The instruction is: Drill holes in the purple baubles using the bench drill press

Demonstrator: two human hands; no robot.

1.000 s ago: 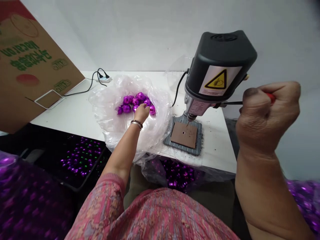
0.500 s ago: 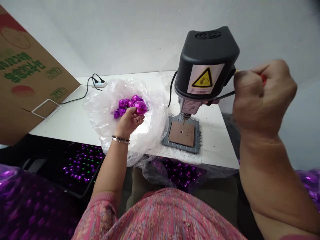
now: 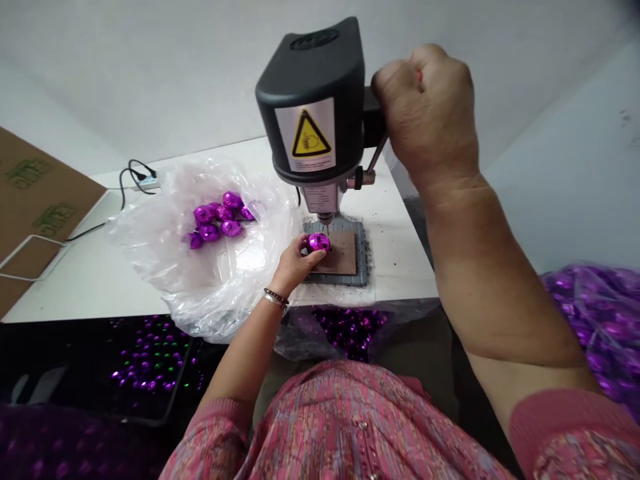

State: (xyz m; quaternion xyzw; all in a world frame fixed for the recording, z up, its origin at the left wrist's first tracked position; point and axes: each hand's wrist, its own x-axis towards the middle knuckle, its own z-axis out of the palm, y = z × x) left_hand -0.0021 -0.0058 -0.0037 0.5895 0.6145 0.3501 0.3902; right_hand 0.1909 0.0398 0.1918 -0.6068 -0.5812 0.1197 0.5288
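Note:
Between the thumb and fingers of my left hand (image 3: 297, 262) is a shiny purple ball (image 3: 319, 243) with a faceted surface. It is at the left part of a brown square board (image 3: 345, 257), just below the bit of a small black drill press (image 3: 315, 93). Whether the bit touches the ball I cannot tell. My right hand (image 3: 433, 113) is wrapped round the drill press's feed lever (image 3: 379, 155), raised at the machine's right side. Several more purple balls (image 3: 224, 213) lie in an open clear plastic bag (image 3: 165, 260) left of the drill.
The drill's grey base (image 3: 360, 275) has dark shavings around it on the white table (image 3: 405, 267). A cardboard box (image 3: 40, 193) and a black cord (image 3: 90, 231) are at the left. Bagged purple balls (image 3: 600, 320) are at the right, below table height.
My left hand has carried the purple ball from over the bag rightward to the board under the drill bit. My right hand stays on the lever. The view has shifted right.

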